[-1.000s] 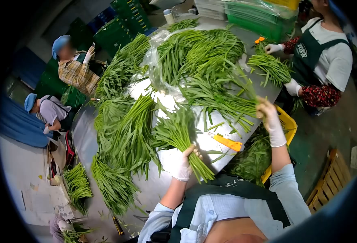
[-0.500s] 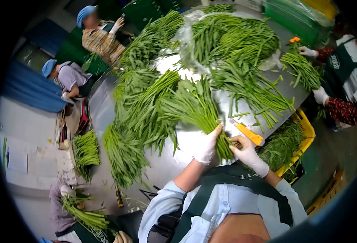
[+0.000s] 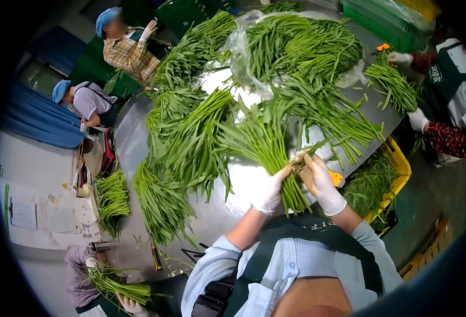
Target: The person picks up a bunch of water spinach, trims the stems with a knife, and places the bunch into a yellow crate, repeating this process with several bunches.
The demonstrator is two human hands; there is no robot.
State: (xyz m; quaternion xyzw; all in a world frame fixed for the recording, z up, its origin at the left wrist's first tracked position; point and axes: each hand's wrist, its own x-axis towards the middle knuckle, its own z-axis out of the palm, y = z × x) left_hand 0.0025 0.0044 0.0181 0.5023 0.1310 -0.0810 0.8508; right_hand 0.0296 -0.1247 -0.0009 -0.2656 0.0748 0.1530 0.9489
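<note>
A bunch of long-stemmed leafy greens (image 3: 262, 140), which look like water spinach, is held in my gloved left hand (image 3: 270, 193). The hand is closed round the stems, with their cut ends pointing toward my apron. My gloved right hand (image 3: 320, 185) is at the right side of the bunch, its fingertips pinched on a loose leafy stalk (image 3: 313, 148) beside the left thumb. Behind the right hand, an orange-handled knife (image 3: 336, 179) lies on the table, mostly hidden.
Piles of greens (image 3: 317, 50) cover much of the metal table (image 3: 212, 216). A yellow crate (image 3: 400, 165) with loose greens stands at the right. One co-worker (image 3: 444, 95) handles a bunch at right, another (image 3: 93, 285) at lower left. A dark-handled tool (image 3: 156, 258) lies near the left edge.
My right hand has moved up along the bunch, now covering most of the knife. The bunch has shifted slightly right in my left hand. The lower-left co-worker's greens have moved.
</note>
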